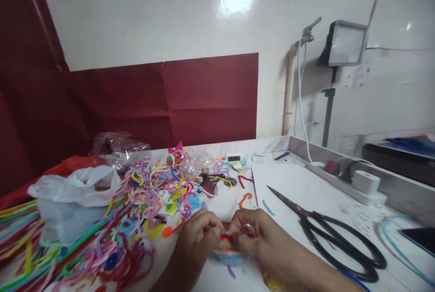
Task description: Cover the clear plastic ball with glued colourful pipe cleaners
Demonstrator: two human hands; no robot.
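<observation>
At the near middle of the table, my left hand (200, 235) has its thumb and fingers closed in a pinch on the left edge of a small striped pipe-cleaner piece (226, 256). My right hand (260, 237) pinches the same piece from its right side. Bands of red, orange, yellow and light blue show between the hands; blur and the fingers hide its full shape. Just below it lies a short purple pipe-cleaner bit (231, 272). Beyond the fingertips is a curled orange pipe cleaner (245, 199).
Large black scissors (326, 233) lie to the right on white paper (288, 183). Leftward spreads a heap of pipe-cleaner scraps (142, 201) beside a white plastic bag (76, 201). A power strip (370, 197) with a white plug lines the right edge; a small digital display (234, 158) stands behind.
</observation>
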